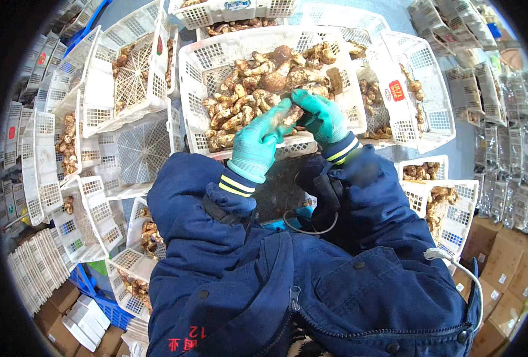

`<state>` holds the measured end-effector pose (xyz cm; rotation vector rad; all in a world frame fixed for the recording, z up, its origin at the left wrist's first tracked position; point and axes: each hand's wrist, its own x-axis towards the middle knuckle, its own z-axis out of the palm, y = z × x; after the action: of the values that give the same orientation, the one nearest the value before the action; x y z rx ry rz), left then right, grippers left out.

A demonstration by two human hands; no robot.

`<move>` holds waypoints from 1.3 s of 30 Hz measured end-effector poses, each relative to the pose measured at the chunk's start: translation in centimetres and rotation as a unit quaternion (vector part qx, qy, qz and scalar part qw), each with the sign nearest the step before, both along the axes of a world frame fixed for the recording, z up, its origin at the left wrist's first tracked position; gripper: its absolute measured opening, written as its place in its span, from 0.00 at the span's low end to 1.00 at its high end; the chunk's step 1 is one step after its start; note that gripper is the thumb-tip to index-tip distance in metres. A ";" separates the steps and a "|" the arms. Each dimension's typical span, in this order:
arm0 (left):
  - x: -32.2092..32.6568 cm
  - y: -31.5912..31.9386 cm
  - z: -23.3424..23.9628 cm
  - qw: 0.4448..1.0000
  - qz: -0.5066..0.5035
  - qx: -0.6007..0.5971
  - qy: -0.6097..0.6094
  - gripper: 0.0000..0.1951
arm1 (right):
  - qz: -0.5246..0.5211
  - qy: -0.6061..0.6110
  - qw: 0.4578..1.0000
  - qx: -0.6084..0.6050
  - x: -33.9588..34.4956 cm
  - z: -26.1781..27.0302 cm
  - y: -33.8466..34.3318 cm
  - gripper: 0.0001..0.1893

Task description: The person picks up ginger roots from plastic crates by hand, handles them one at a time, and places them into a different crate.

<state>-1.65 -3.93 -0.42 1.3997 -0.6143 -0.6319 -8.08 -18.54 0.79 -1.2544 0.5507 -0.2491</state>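
Both my hands wear green work gloves and meet over the near side of a white perforated plastic crate [351, 93]. Between them is a brown and white mushroom [293, 115], resembling a matsutake. My left hand [261, 138] pinches its left side with thumb and fingers. From the right, my right hand [321, 117] grips the same mushroom, its fingers partly covering it. Beneath and beyond lies a heap of similar mushrooms [246, 89] in the crate, some with thick stems and round brown caps.
Sorted mushrooms lie in several other white crates, including a tilted one [125, 89] at left and another [424, 98] at right. Cardboard boxes [500, 263] are stacked at lower right. A blue crate [107, 308] and stacked white trays [38, 267] stand at lower left.
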 end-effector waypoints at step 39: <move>-0.5 0.1 -2.2 0.964 -0.061 0.083 0.246 0.13 | 0.080 0.076 0.822 -0.558 4.1 -3.5 -6.4 0.29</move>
<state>-2.12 -3.84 -2.62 1.2954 -0.2539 -1.1086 -4.00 -24.94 -2.72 -2.4767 0.4165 -0.3473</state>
